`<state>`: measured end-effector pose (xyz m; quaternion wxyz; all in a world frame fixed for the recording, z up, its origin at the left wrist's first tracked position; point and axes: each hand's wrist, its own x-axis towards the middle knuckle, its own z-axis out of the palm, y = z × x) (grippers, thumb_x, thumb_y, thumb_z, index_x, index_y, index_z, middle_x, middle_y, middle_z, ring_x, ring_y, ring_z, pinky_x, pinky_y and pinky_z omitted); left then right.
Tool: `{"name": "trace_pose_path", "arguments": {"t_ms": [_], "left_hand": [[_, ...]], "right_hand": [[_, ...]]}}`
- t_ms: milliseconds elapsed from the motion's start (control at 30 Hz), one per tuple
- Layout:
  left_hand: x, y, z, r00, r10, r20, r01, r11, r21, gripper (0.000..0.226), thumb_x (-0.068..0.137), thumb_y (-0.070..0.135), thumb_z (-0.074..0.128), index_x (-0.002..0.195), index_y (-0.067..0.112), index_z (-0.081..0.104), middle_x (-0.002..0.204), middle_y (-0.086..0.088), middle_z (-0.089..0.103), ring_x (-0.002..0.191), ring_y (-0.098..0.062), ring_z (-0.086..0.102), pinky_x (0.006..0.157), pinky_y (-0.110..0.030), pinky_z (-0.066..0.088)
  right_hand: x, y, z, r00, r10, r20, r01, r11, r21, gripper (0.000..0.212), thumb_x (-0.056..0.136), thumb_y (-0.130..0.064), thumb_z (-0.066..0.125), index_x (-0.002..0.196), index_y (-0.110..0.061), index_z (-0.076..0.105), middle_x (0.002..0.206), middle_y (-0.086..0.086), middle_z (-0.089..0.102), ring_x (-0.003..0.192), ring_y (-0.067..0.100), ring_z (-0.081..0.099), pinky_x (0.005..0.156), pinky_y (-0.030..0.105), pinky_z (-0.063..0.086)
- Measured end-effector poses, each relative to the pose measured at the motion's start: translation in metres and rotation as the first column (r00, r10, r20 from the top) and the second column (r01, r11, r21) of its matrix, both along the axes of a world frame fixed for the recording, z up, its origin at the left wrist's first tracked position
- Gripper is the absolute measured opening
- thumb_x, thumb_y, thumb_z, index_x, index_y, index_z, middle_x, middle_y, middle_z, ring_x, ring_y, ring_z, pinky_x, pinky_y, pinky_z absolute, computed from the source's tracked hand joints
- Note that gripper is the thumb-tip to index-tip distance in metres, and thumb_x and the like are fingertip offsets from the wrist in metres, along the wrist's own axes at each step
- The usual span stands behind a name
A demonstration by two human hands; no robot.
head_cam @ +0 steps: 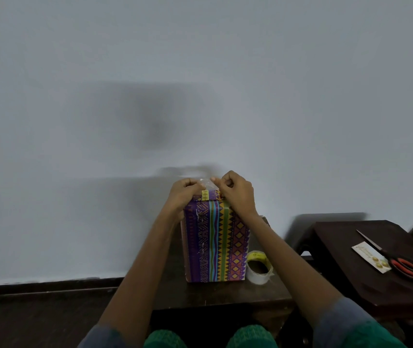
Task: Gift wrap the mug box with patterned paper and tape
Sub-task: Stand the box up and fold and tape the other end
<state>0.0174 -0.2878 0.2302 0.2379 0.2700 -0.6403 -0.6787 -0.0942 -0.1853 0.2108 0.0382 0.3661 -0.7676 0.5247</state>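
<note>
- Purple, orange, green and blue patterned paper covers the mug box (216, 241), which stands upright on a dark wooden table (225, 295) in front of a plain pale wall (200, 71).
- The left hand (184, 195) rests on the box's top left corner, its fingers curled down over the folded paper at the top edge.
- The right hand (236, 192) sits at the top right corner, its fingers curled tight and its thumb and forefinger pinching a strip of clear tape (206, 184).
- The clear tape lies between the two hands, over the top fold of the paper; whether the left fingers also grip it cannot be told.
- A roll of tape (259, 267) with a yellow core stands on the table, just beside the box's lower right side.
- A second dark table (351, 272) stands to the right. On it lie red-handled scissors (392, 258), with their blades resting across a small white card (372, 257).
- Grey sleeves (343, 322) and green clothing (250, 336) show at the bottom edge.
</note>
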Motion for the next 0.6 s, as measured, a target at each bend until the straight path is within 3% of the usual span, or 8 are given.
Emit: {"name": "trace_pose_path", "arguments": {"t_ms": [67,167,300,367,467,600], "left_hand": [[0.0,0.0,0.001,1.0,-0.008,-0.019,0.007,1.0,-0.008,0.013,0.088,0.004,0.06,0.076,0.01,0.057,0.078,-0.006,0.062,0.068,-0.015,0.057,0.06,-0.021,0.051],[-0.002,0.001,-0.002,1.0,0.001,-0.023,-0.002,0.999,-0.042,0.015,0.087,0.002,0.06,0.075,0.01,0.057,0.076,-0.006,0.06,0.069,-0.016,0.055,0.066,-0.026,0.048],[-0.001,0.002,-0.002,0.998,0.064,-0.018,-0.065,0.996,-0.054,0.017,0.09,0.002,0.056,0.076,0.011,0.05,0.079,-0.007,0.061,0.067,-0.015,0.059,0.053,-0.016,0.05],[0.0,0.001,-0.004,0.997,0.079,-0.016,-0.08,0.994,-0.067,0.016,0.092,0.004,0.053,0.079,0.012,0.05,0.083,-0.008,0.063,0.069,-0.015,0.06,0.059,-0.02,0.053],[-0.001,0.003,-0.007,0.996,0.092,-0.019,-0.094,0.993,-0.075,0.013,0.092,0.006,0.053,0.081,0.012,0.051,0.087,-0.01,0.063,0.074,-0.017,0.061,0.078,-0.038,0.053],[-0.001,0.005,-0.006,0.996,0.09,-0.016,-0.091,0.992,-0.091,0.014,0.091,0.007,0.055,0.08,0.014,0.053,0.086,-0.01,0.063,0.078,-0.02,0.062,0.082,-0.04,0.052]], "right_hand": [[-0.005,0.005,0.006,0.989,0.119,0.089,-0.122,0.992,0.03,0.035,0.085,-0.044,0.063,0.075,-0.011,0.063,0.068,0.003,0.067,0.063,0.011,0.064,0.066,0.027,0.05],[-0.011,0.014,0.015,0.894,0.324,0.309,-0.344,0.939,0.011,0.027,0.09,-0.037,0.058,0.085,-0.012,0.067,0.077,0.004,0.067,0.07,0.006,0.064,0.072,0.023,0.053],[-0.021,0.021,0.029,0.723,0.396,0.566,-0.424,0.901,-0.09,0.045,0.097,-0.045,0.037,0.093,-0.009,0.063,0.079,0.007,0.065,0.079,0.016,0.066,0.081,0.027,0.055],[-0.021,0.022,0.031,0.714,0.386,0.584,-0.443,0.895,-0.051,0.044,0.097,-0.044,0.038,0.091,-0.007,0.062,0.081,0.008,0.063,0.08,0.017,0.065,0.08,0.025,0.055],[-0.018,0.021,0.029,0.762,0.395,0.513,-0.488,0.871,0.054,0.021,0.092,-0.032,0.057,0.096,-0.012,0.061,0.087,0.007,0.062,0.083,0.016,0.062,0.082,0.022,0.053],[-0.016,0.019,0.025,0.832,0.393,0.391,-0.461,0.882,0.095,0.021,0.084,-0.021,0.069,0.105,-0.021,0.065,0.085,0.005,0.063,0.081,0.017,0.063,0.081,0.031,0.053]]}}
